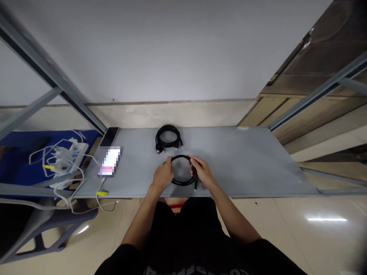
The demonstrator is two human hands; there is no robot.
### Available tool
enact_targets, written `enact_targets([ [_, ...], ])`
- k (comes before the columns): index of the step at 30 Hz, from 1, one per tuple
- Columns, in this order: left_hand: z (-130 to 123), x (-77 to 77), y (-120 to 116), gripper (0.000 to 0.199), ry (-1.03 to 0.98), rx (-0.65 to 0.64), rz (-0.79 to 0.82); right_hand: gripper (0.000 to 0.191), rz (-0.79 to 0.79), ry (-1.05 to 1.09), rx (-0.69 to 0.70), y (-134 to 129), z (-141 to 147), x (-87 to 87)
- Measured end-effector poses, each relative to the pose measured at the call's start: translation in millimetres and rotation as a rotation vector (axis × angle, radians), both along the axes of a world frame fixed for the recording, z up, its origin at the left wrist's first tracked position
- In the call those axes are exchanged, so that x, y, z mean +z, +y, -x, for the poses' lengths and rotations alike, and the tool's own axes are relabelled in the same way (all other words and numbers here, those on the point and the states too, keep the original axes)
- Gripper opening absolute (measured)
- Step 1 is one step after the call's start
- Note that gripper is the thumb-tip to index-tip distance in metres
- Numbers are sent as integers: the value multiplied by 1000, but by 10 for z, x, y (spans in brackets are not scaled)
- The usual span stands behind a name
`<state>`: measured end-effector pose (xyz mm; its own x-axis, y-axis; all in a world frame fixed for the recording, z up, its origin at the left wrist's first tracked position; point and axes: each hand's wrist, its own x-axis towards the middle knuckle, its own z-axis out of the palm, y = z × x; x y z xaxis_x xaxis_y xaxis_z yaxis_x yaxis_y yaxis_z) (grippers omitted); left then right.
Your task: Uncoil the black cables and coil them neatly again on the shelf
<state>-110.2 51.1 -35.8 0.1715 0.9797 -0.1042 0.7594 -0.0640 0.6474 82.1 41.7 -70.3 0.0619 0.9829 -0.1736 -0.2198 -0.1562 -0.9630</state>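
Note:
A black cable (183, 183) is wound into a round coil between my two hands, close to the front of the grey shelf. On the coil's left side, my left hand (164, 174) is closed around it. My right hand (201, 170) grips the right side with thumb and fingers. One connector end (195, 187) hangs down beside the right fingers. Just behind lies a second coil of black cable (167, 127), its several plugs pointing toward me; neither hand touches it.
Two phones, a dark one (110, 136) and a blurred lit one (110, 162), lie at the shelf's left end. White charging cables run to a power strip (78, 154) on a blue surface. Metal posts (83, 112) frame the grey shelf (243, 164), with a wall behind.

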Motion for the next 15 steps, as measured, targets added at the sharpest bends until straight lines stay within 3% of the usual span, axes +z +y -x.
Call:
enact_targets([
  [4, -48, 60, 53, 48, -173, -122, -61, 66, 99, 112, 81, -19, 61, 102],
  [7, -81, 87, 88, 42, -325, -87, -91, 64, 128, 119, 145, -15, 81, 160],
  [11, -83, 114, 105, 32, -401, -44, 14, 49, 102, 53, 228, -17, 33, 202],
  [15, -110, 134, 101, 28, -450, -19, 88, 47, 114, -49, 300, -11, -1, 217],
])
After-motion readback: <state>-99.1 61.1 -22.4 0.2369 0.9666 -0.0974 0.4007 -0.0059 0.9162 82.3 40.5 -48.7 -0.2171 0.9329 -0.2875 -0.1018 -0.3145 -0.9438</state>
